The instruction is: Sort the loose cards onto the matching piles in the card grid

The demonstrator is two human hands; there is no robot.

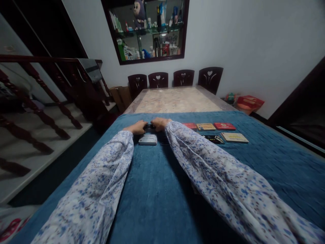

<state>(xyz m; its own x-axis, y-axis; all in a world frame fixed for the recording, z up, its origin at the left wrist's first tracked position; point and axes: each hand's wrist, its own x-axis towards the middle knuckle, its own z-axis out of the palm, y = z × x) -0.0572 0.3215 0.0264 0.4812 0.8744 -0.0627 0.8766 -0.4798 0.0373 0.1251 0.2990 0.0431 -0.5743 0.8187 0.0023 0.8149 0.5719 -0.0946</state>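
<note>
Toward the far part of the blue cloth, my left hand point(137, 127) and my right hand point(160, 124) hold a small flat black box point(149, 127) from its two sides. The fingers of both hands are closed about its ends, partly hidden. Just nearer to me lies a flat white box point(148, 139) with dark print. Beside it, a dark flat box point(164, 140) is partly covered by my right sleeve.
Right of my right forearm lie flat boxes in two rows: a red one point(191, 126), an orange-yellow one point(206, 126), another red one point(224, 126), a black one point(213, 139) and a cream one point(234, 137). The blue cloth point(149, 196) covers the table's near part. Chairs point(183, 78) stand beyond.
</note>
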